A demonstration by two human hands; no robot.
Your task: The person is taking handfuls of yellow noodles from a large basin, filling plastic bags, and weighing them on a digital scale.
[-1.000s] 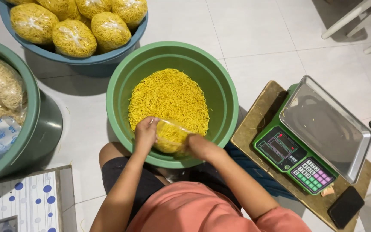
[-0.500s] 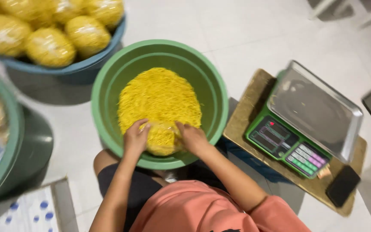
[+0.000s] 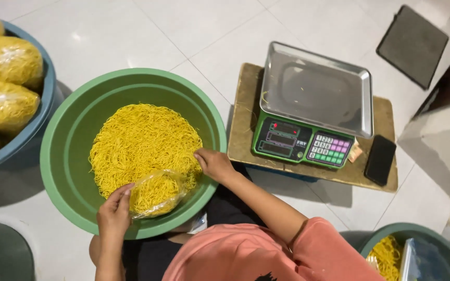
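Note:
A green basin [image 3: 74,135] on the floor holds a heap of yellow noodles [image 3: 141,140]. My left hand [image 3: 114,208] grips a clear plastic bag [image 3: 157,192] partly filled with noodles, at the basin's near rim. My right hand [image 3: 213,164] rests on the noodle heap at its right edge, fingers curled on strands, just right of the bag's mouth.
A green digital scale [image 3: 303,143] with a steel tray [image 3: 316,88] stands on a wooden board [image 3: 246,119] to the right, a black phone [image 3: 380,160] beside it. A blue basin [image 3: 42,109] of bagged noodles [image 3: 11,60] sits left. Another green basin [image 3: 391,237] is at lower right.
The view has shifted right, bringing the scale to centre. My right hand has moved off the bag to the heap's right edge; the left hand holds the bag lower at the rim.

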